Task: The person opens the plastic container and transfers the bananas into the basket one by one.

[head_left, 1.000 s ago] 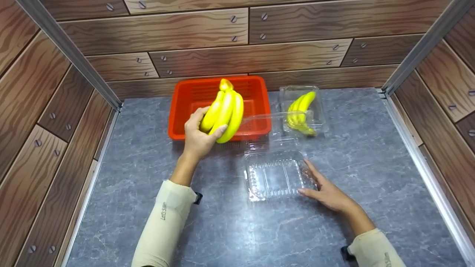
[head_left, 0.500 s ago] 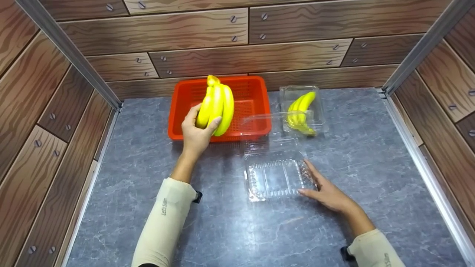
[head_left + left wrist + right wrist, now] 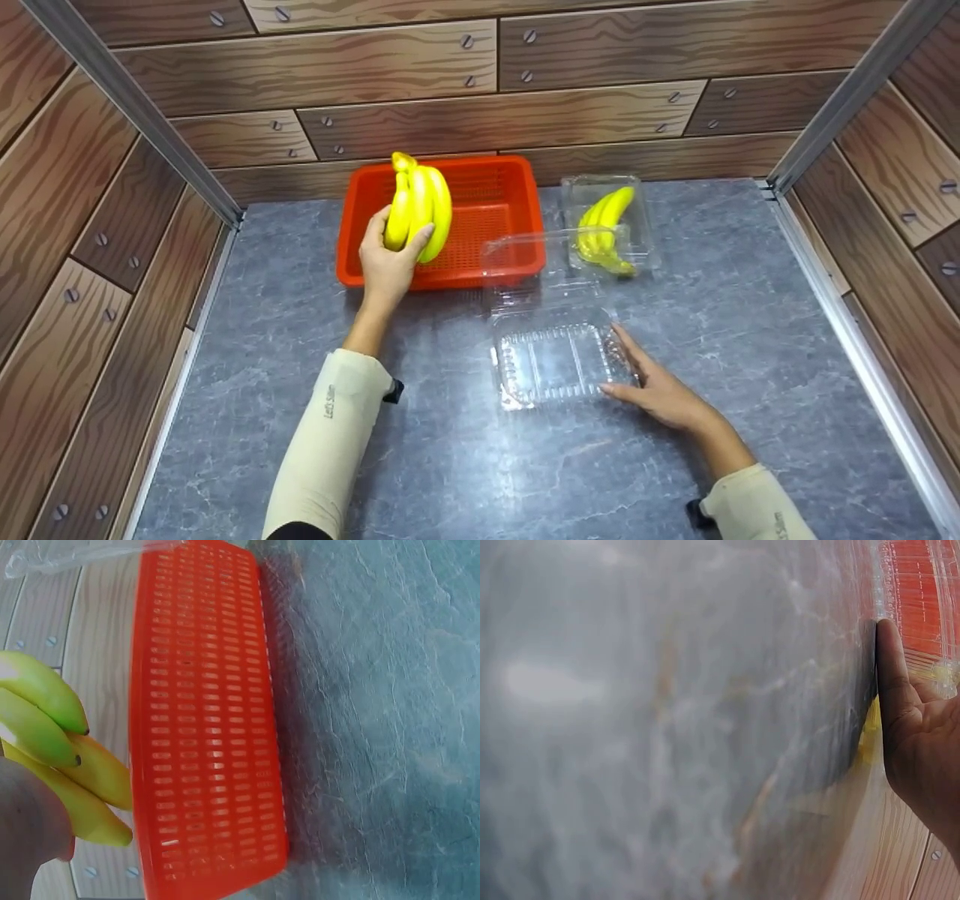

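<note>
My left hand (image 3: 387, 261) grips a bunch of bananas (image 3: 421, 214) by its lower end, thumb across the front, stem up. It holds the bunch above the left part of a red basket (image 3: 525, 274). In the left wrist view the banana tips (image 3: 97, 821) show beside the basket's slotted wall (image 3: 206, 720). Nearer me lies a clear plastic clamshell container (image 3: 555, 364), its lid (image 3: 517, 259) raised toward the basket. My right hand (image 3: 664, 394) touches the container's right end with thumb and fingers spread and fairly straight. In the right wrist view, the right hand's (image 3: 930, 742) thumb is upright.
A second clear container (image 3: 643, 225) stands right of the basket, with another banana bunch (image 3: 606, 225) in it. The grey marbled tabletop (image 3: 450, 465) is bounded by wood-patterned walls (image 3: 405, 67) and metal rails (image 3: 847, 315).
My left hand has carried the bananas leftward and slightly back over the basket. The right hand stays at the container's right end. The head view has shifted slightly.
</note>
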The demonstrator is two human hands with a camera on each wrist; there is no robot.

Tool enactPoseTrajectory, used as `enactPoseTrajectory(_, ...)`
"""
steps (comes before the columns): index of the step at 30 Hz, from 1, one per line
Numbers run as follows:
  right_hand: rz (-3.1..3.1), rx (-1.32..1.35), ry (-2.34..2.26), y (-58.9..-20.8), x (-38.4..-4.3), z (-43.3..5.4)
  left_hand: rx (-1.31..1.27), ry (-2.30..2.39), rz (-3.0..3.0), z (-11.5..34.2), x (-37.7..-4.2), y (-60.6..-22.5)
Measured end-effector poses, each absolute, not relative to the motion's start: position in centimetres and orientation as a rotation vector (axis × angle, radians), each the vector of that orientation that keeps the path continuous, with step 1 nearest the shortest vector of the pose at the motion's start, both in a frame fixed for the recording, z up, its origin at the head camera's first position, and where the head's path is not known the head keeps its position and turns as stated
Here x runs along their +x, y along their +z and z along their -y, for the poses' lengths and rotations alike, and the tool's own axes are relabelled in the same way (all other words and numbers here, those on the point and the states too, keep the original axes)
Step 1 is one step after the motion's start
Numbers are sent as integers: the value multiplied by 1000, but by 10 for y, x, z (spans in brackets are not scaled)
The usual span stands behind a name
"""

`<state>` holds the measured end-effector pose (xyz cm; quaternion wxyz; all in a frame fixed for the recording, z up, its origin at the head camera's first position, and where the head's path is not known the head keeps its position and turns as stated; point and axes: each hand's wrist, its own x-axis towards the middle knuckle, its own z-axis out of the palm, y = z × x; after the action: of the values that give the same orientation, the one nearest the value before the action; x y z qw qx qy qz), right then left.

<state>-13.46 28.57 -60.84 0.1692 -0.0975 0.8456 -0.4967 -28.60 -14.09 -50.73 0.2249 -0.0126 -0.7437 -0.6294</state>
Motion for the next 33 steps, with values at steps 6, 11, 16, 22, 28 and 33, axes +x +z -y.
enactPoseTrajectory(6,-2408,-289,-1413,-609,-134,-286,-13,-1544,2230,145,-296,-509)
enactPoseTrajectory(11,-2409,-308,-1433,-608,-134,-287,61,-1422,2385,143,-304,-508)
enactPoseTrajectory(16,-2400,-303,-1432,-608,-134,-287,135,-1337,2502,141,-313,-509)
enactPoseTrajectory(22,-2403,-302,-1418,-609,-136,-286,236,-1268,2583,140,-323,-512)
enactPoseTrajectory(28,-2418,-300,-1409,-610,-134,-287,336,-1276,2689,142,-334,-520)
enactPoseTrajectory(33,-2429,-294,-1397,-610,-135,-286,468,-1230,2815,144,-341,-522)
